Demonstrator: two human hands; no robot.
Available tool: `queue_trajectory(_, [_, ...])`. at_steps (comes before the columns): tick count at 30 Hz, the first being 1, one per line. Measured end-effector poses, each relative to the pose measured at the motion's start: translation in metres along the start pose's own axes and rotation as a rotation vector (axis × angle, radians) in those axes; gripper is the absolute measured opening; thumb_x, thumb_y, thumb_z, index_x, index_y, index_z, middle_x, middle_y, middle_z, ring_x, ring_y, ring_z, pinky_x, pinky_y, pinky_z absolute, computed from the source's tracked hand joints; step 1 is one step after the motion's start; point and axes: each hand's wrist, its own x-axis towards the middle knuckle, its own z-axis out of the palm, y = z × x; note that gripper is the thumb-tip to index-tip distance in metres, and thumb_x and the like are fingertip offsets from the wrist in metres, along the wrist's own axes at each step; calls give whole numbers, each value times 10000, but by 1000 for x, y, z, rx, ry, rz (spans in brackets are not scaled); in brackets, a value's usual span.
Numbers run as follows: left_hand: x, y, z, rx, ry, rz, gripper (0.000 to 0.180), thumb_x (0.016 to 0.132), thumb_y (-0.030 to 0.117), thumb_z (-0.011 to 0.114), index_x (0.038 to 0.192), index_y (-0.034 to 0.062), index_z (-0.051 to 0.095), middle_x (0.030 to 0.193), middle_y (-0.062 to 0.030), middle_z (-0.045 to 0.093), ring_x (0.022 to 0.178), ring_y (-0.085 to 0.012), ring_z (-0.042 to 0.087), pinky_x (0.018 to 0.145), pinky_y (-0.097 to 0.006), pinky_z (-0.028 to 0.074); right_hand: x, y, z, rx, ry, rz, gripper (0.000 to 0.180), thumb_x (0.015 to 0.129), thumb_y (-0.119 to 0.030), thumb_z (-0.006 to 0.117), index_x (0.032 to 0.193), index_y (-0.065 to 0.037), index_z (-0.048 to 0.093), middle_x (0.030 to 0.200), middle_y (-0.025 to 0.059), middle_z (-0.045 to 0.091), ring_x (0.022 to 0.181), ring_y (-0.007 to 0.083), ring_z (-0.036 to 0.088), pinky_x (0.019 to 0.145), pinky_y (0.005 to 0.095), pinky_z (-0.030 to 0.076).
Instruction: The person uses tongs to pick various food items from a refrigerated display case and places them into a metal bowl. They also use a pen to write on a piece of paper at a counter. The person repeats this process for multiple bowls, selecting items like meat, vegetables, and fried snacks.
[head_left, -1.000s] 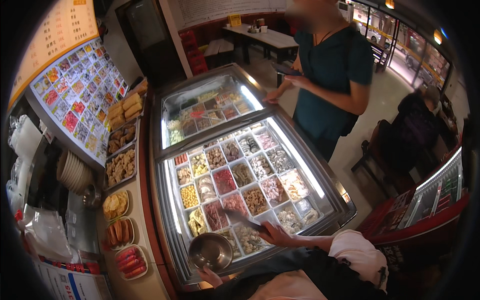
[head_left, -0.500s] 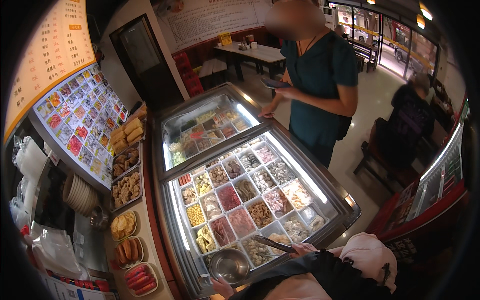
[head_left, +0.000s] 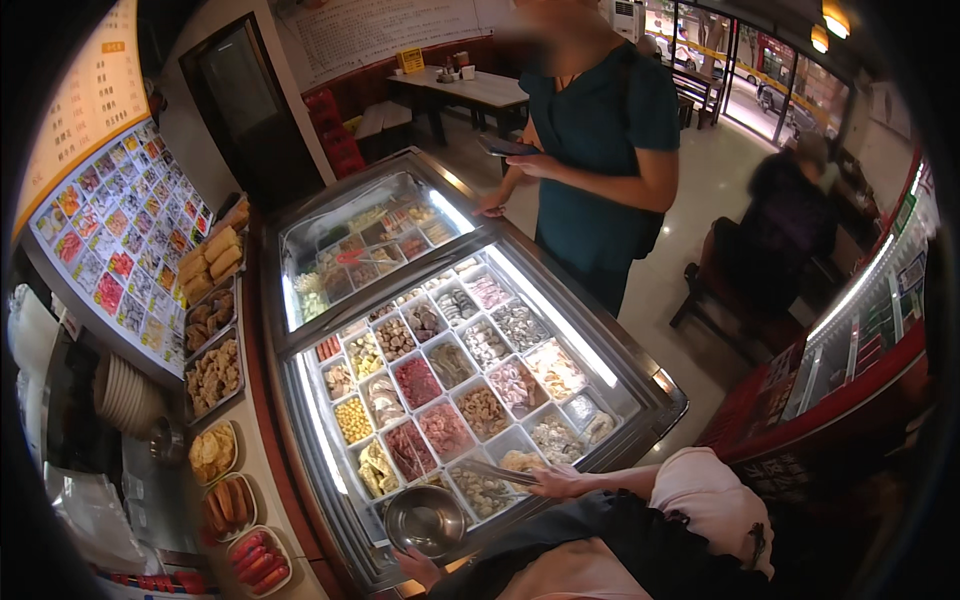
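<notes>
One steel bowl [head_left: 425, 520] in left hand [head_left: 415, 567], one pair of tongs [head_left: 497, 471] in right hand [head_left: 556, 485]

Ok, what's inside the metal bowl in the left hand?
The metal bowl, gripped by the left hand, shows only bare shiny metal. The right hand holds tongs over the food trays.

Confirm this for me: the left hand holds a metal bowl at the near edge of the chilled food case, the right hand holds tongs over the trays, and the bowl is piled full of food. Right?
Not quite. In the head view the metal bowl looks empty, bare inside. The rest holds: the left hand grips it at the near edge of the case, and the right hand holds tongs over the trays.
</notes>
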Motion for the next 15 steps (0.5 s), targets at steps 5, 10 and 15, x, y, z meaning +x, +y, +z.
queue_trajectory(5, [3,0,3,-44,-43,-53,437,827,234,407,1126,-84,377,954,-304,496,858,-439,465,724,-453,361,73,-35,19,-278,-169,-159,381,748,-334,474,966,-24,517,866,181,590,821,317,574,691,437,442])
queue_trajectory(10, [6,-30,14,13,-1,-116,470,815,286,428,1156,-35,383,950,-263,522,842,-411,489,715,-431,382,108,-57,66,-416,-163,-347,272,753,-244,468,920,-52,566,885,161,591,831,298,579,676,414,460])
queue_trajectory(15, [6,-48,32,36,-39,-45,447,810,275,425,1145,-19,396,909,-256,537,803,-409,511,675,-444,387,115,-41,95,-346,-129,-253,253,736,-233,489,887,-44,563,831,146,595,804,288,583,662,414,461])
